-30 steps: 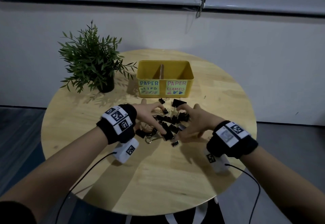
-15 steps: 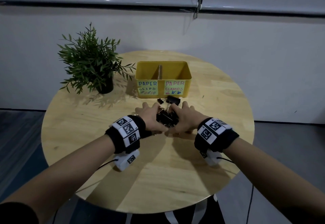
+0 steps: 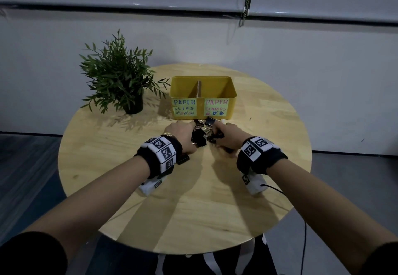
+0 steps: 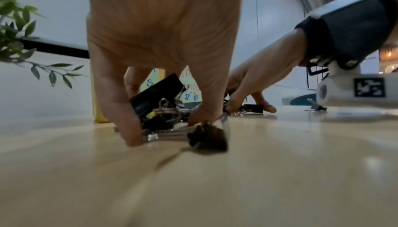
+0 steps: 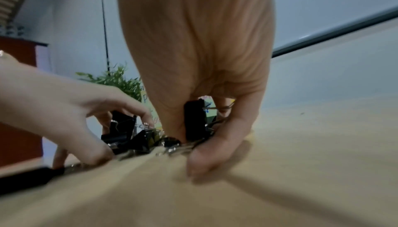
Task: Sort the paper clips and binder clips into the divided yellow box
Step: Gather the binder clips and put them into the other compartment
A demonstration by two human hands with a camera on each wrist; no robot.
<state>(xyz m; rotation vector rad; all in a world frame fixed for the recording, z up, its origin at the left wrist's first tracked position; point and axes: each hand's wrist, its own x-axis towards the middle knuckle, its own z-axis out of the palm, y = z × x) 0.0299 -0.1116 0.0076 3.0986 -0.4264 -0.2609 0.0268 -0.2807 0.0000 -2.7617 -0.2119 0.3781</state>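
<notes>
Round and pale, the wooden surface [image 3: 193, 199] sits under dim light, a grey wall behind it. Far side, we have the yellow box [image 3: 202, 99], split by a divider, its front labels reading "PAPER CLIPS" on the left half and "PAPER CLAMPS" on the right. Both compartments look bare from the head view, though their floors are hidden by the front wall. A potted plant [image 3: 120, 76] stands just left of the box.

Right in front of the box, the pile of binder clips [image 3: 201, 133] is bunched tight between both hands. The left hand [image 3: 183, 133] curls its fingers [image 4: 120, 108] down around the pile's left side, tips on the wood and pressed against the clips. The right hand [image 3: 226, 136] does the same from the other side, fingers [image 5: 213, 145] curled in with a black clip upright between thumb and fingers. One black binder clip [image 3: 183, 159] lies apart, half hidden behind the left wristband.

Silver wire shows at the pile's base in both wrist views, blurred; possibly paper clips, but I cannot tell them from binder-clip handles. Motion blur smears the right wrist view, and the hands cover much of the pile from above.
</notes>
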